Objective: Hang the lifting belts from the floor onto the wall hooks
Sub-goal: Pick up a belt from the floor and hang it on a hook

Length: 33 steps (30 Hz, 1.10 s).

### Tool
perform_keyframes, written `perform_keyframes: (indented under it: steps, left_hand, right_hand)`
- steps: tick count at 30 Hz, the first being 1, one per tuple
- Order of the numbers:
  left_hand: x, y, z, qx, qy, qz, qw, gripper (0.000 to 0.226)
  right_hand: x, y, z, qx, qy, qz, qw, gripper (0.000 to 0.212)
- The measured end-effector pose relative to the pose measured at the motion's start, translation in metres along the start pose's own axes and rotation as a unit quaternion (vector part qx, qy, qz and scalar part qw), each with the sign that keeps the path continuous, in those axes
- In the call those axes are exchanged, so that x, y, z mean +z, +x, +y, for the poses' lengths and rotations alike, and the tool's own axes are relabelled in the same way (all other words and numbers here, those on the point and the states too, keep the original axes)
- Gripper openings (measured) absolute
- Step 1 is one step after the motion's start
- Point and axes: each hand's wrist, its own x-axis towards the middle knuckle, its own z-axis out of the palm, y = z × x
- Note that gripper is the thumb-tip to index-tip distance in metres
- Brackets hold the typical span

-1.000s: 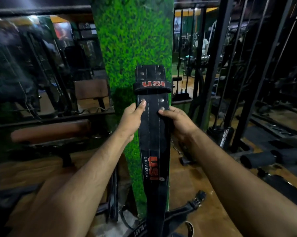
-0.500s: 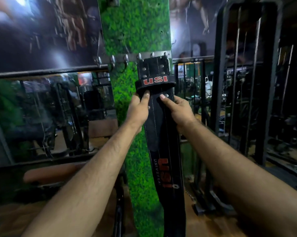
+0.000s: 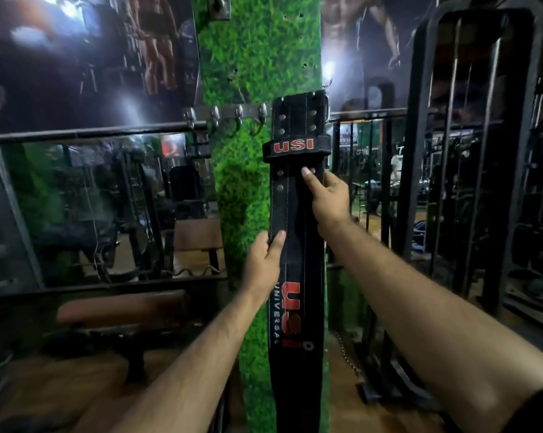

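Observation:
A long black leather lifting belt (image 3: 298,214) with red USI lettering hangs upright against the green turf-covered pillar (image 3: 257,57). Its buckle end sits at the right end of a metal hook rail (image 3: 229,115); whether it rests on a hook is hidden behind the belt. My left hand (image 3: 264,264) grips the belt's left edge, thumb on the front, just above the lower logo. My right hand (image 3: 326,195) holds the right edge higher up, thumb pressed on the front below the USI loop.
Several bare hooks stick out of the rail left of the belt. A brown padded bench (image 3: 120,310) stands low on the left before a mirror wall. Black steel rack uprights (image 3: 420,182) rise close on the right. A chain (image 3: 346,354) hangs near the floor.
The belt has gone up until its buckle end is level with the hook rail. My left hand slid down the belt's left edge. My right hand stays just below the loop.

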Motion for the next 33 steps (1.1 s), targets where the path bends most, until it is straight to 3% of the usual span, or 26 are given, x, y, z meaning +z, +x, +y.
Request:
perform_keyframes:
  steps: [2, 4, 6, 9, 14, 20, 23, 25, 27, 28, 33]
  left_hand:
    - [-0.008, -0.03, -0.036, -0.074, 0.04, -0.016, 0.996, 0.04]
    - [-0.021, -0.055, -0.08, -0.133, 0.074, -0.037, 0.988, 0.081]
    - [-0.033, -0.067, -0.1, -0.157, 0.078, -0.06, 0.983, 0.097]
    - [-0.042, -0.049, -0.073, -0.172, 0.066, -0.061, 0.981, 0.081]
    - [-0.026, 0.001, -0.027, -0.101, -0.002, -0.004, 0.995, 0.033]
    - [-0.022, -0.044, -0.077, -0.096, 0.081, -0.001, 0.992, 0.048]
    - [-0.036, -0.062, -0.093, -0.171, 0.129, -0.098, 0.972, 0.031]
    - [-0.047, -0.053, -0.084, -0.205, 0.086, -0.124, 0.967, 0.015]
    - [-0.053, -0.026, -0.06, -0.189, 0.047, -0.085, 0.977, 0.056]
    - [-0.054, -0.012, -0.044, -0.182, 0.02, -0.062, 0.981, 0.062]
    - [-0.054, 0.04, 0.011, -0.155, -0.157, -0.006, 0.975, 0.015]
  right_hand:
    - [0.0, -0.005, 0.014, 0.019, 0.005, 0.018, 1.0, 0.006]
    - [-0.002, -0.007, 0.025, 0.037, 0.007, 0.027, 0.999, 0.006]
    - [-0.006, -0.008, 0.035, 0.057, 0.015, 0.033, 0.998, 0.006]
    - [-0.008, -0.01, 0.049, 0.102, 0.042, 0.025, 0.994, 0.011]
    - [-0.003, -0.017, 0.061, 0.11, 0.062, -0.001, 0.992, 0.01]
    - [-0.005, -0.017, 0.08, 0.101, 0.033, -0.015, 0.994, 0.011]
    - [-0.008, -0.019, 0.082, 0.123, 0.049, -0.018, 0.991, 0.011]
    - [-0.01, -0.023, 0.088, 0.152, 0.066, -0.057, 0.985, 0.011]
    - [-0.01, -0.029, 0.094, 0.167, 0.051, -0.108, 0.979, 0.013]
    - [-0.008, -0.031, 0.097, 0.167, 0.042, -0.125, 0.977, 0.014]
    - [0.003, -0.036, 0.093, 0.121, -0.048, -0.179, 0.975, 0.026]
